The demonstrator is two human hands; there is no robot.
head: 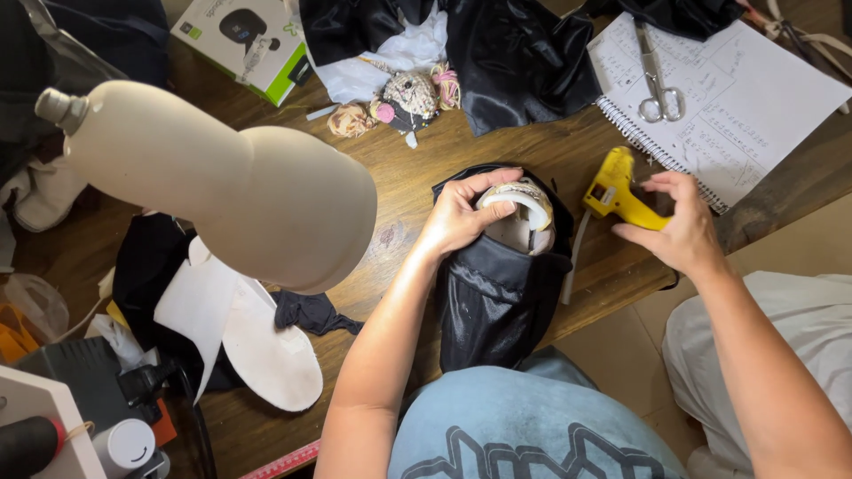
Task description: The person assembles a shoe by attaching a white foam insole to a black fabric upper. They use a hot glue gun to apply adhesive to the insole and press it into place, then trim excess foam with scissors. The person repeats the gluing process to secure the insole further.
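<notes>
left hand [460, 215] grips the toe end of a shoe form wrapped in shiny black fabric [493, 293]; fingers curled tight over the pale, worn-looking toe piece [519, 202] that shows where the fabric opens. the piece stands on the front edge of the wooden counter [404, 182], its lower end near the person's lap.

right hand [679, 226] is on the yellow glue gun [619, 191], which lies on the counter just right of the shoe, nozzle toward it. fingers half closed around the grip end; cannot tell whether the gun is lifted or only touched.

judgement: step in hand looks like gluing fabric to the toe, the gun being taken up while the left hand pins the cover in place. next move would call for a firm hold on the gun, nozzle brought to the fabric edge at the toe, left fingers kept clear of hot glue.

nearby: scissors [657, 80] on a spiral notebook [754, 106], loose black cloth [515, 53], a white insole [266, 341], a beige lamp head [231, 191] in the foreground.
</notes>
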